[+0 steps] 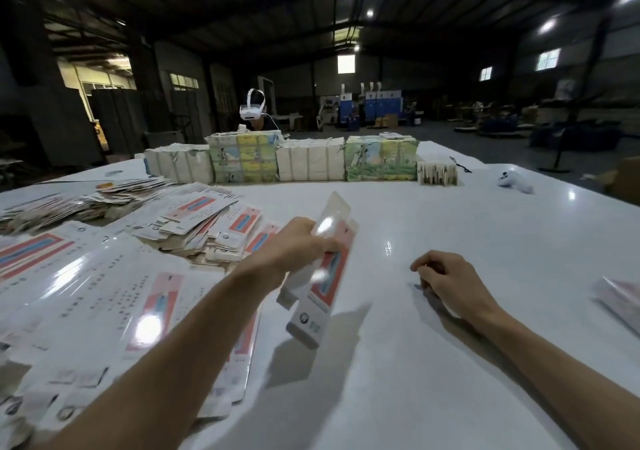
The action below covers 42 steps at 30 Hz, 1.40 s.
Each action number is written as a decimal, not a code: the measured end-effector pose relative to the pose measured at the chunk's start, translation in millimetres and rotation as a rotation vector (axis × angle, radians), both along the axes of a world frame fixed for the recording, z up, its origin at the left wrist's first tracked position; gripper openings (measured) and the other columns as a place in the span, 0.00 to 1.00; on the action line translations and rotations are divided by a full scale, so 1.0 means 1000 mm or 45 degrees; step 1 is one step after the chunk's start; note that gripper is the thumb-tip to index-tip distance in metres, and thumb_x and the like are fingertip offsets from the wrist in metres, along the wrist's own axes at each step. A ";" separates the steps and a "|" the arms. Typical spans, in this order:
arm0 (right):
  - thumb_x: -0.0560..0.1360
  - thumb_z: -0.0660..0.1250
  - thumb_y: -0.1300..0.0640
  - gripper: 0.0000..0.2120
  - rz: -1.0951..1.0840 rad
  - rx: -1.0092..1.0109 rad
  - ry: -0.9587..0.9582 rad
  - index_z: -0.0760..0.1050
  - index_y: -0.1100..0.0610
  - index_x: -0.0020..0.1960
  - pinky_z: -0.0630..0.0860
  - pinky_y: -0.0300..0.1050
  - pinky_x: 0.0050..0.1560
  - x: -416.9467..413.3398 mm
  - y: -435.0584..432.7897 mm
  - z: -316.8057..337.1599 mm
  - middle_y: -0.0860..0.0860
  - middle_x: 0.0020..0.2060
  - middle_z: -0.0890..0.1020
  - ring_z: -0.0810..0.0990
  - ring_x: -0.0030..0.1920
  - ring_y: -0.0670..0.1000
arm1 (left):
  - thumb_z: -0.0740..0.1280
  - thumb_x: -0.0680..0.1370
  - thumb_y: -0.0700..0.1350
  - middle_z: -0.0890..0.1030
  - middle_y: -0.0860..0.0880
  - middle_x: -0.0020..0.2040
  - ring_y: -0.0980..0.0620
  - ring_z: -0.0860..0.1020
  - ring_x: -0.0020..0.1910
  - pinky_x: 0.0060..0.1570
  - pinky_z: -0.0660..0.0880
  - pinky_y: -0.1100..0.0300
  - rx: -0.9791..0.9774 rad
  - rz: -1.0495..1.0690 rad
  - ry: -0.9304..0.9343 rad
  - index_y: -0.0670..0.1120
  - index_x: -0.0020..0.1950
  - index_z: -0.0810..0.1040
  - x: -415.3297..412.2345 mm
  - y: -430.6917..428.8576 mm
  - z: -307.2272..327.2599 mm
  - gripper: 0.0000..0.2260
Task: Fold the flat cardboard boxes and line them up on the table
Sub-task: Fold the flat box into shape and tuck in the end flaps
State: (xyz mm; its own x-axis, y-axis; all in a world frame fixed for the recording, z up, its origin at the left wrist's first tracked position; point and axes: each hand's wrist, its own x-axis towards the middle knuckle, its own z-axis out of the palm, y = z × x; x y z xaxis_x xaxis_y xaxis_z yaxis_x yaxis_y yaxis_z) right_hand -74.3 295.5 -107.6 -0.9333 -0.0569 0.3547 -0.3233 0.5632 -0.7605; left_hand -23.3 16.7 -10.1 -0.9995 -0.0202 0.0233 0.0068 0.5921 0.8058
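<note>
Left hand (298,241) pinches a long narrow box (322,293) near its upper end and holds it tilted above the counter (450,214). Right hand (446,280) rests on the counter, fingers loosely curled, nothing seen in them. Heap of flat boxes (104,276) lies to the left.

Judged: thin glossy card, light and springy, creases easily and is slick. Best held by the long edges, squeezed to pop it open.

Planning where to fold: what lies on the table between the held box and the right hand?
Nothing. In the head view, the table between the box in the left hand and the right hand is bare, showing only glare.
</note>
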 end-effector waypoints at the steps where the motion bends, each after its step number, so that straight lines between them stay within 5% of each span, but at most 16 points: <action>1: 0.81 0.65 0.65 0.13 0.015 -0.041 -0.006 0.83 0.52 0.45 0.76 0.34 0.35 0.000 0.000 0.000 0.49 0.31 0.83 0.83 0.31 0.45 | 0.72 0.80 0.50 0.87 0.50 0.38 0.55 0.86 0.32 0.26 0.77 0.66 0.097 -0.004 -0.019 0.47 0.51 0.82 -0.009 0.015 -0.008 0.07; 6: 0.82 0.64 0.65 0.13 0.051 -0.118 0.019 0.84 0.54 0.46 0.78 0.41 0.33 0.002 0.002 0.001 0.50 0.33 0.83 0.81 0.29 0.46 | 0.67 0.83 0.49 0.88 0.46 0.47 0.47 0.88 0.42 0.41 0.85 0.55 0.604 -0.151 -0.223 0.44 0.62 0.79 -0.035 0.075 -0.049 0.11; 12: 0.85 0.63 0.59 0.07 0.000 -0.082 0.165 0.77 0.53 0.61 0.82 0.43 0.48 0.005 -0.004 0.003 0.49 0.45 0.83 0.84 0.46 0.49 | 0.65 0.84 0.55 0.88 0.44 0.49 0.46 0.87 0.41 0.43 0.84 0.53 0.844 -0.264 -0.214 0.51 0.63 0.75 -0.031 0.086 -0.080 0.12; 16: 0.84 0.66 0.58 0.13 -0.012 0.053 0.462 0.73 0.54 0.68 0.78 0.36 0.49 0.007 -0.018 0.018 0.49 0.57 0.79 0.79 0.54 0.48 | 0.65 0.84 0.56 0.87 0.42 0.54 0.38 0.87 0.53 0.57 0.83 0.41 0.994 -0.372 -0.216 0.55 0.67 0.73 -0.028 0.079 -0.079 0.13; 19: 0.85 0.65 0.55 0.16 0.093 0.294 0.501 0.73 0.55 0.72 0.76 0.29 0.50 0.001 -0.021 0.030 0.49 0.65 0.74 0.72 0.65 0.47 | 0.67 0.83 0.57 0.86 0.45 0.47 0.46 0.87 0.42 0.45 0.84 0.51 1.019 -0.411 -0.218 0.54 0.63 0.74 -0.027 0.076 -0.079 0.12; 22: 0.86 0.62 0.51 0.17 0.091 0.538 0.466 0.75 0.56 0.72 0.75 0.44 0.65 -0.006 -0.025 0.036 0.49 0.68 0.74 0.68 0.69 0.47 | 0.66 0.83 0.57 0.84 0.45 0.43 0.49 0.85 0.36 0.39 0.82 0.56 1.024 -0.380 -0.235 0.51 0.59 0.75 -0.026 0.081 -0.080 0.11; 25: 0.86 0.62 0.51 0.15 0.042 0.503 0.441 0.79 0.58 0.66 0.76 0.52 0.65 -0.009 -0.033 0.036 0.49 0.64 0.78 0.71 0.66 0.46 | 0.61 0.84 0.62 0.83 0.43 0.41 0.50 0.83 0.33 0.35 0.81 0.59 1.054 -0.340 -0.221 0.47 0.51 0.78 -0.026 0.084 -0.077 0.20; 29: 0.84 0.65 0.53 0.08 -0.018 0.321 0.482 0.79 0.57 0.54 0.80 0.51 0.57 -0.011 -0.038 0.027 0.48 0.53 0.80 0.76 0.57 0.47 | 0.50 0.83 0.70 0.85 0.45 0.37 0.48 0.84 0.31 0.34 0.82 0.58 1.047 -0.266 -0.287 0.49 0.43 0.81 -0.028 0.084 -0.074 0.31; 32: 0.85 0.65 0.54 0.08 -0.030 0.136 0.412 0.79 0.57 0.53 0.83 0.50 0.54 -0.012 -0.034 0.025 0.48 0.53 0.78 0.76 0.61 0.49 | 0.46 0.83 0.69 0.86 0.47 0.36 0.49 0.84 0.30 0.32 0.81 0.61 0.961 -0.229 -0.309 0.50 0.41 0.81 -0.029 0.084 -0.076 0.33; 36: 0.85 0.65 0.54 0.09 0.019 -0.004 0.240 0.79 0.59 0.54 0.81 0.34 0.42 -0.016 -0.028 0.027 0.52 0.58 0.76 0.81 0.57 0.48 | 0.50 0.85 0.66 0.86 0.47 0.37 0.50 0.85 0.31 0.32 0.81 0.61 0.966 -0.237 -0.321 0.49 0.46 0.81 -0.028 0.084 -0.077 0.28; 39: 0.85 0.65 0.49 0.16 0.030 -0.154 0.044 0.82 0.62 0.52 0.78 0.30 0.39 -0.018 -0.023 0.032 0.51 0.57 0.78 0.83 0.47 0.38 | 0.53 0.87 0.63 0.87 0.48 0.38 0.49 0.85 0.32 0.31 0.80 0.61 0.918 -0.255 -0.298 0.48 0.50 0.81 -0.028 0.085 -0.077 0.25; 42: 0.85 0.63 0.46 0.22 0.102 -0.130 -0.063 0.84 0.64 0.48 0.78 0.32 0.41 -0.018 -0.013 0.040 0.50 0.48 0.84 0.85 0.44 0.45 | 0.53 0.87 0.63 0.88 0.43 0.43 0.45 0.87 0.36 0.33 0.82 0.56 1.054 -0.368 -0.409 0.46 0.55 0.82 -0.023 0.084 -0.073 0.25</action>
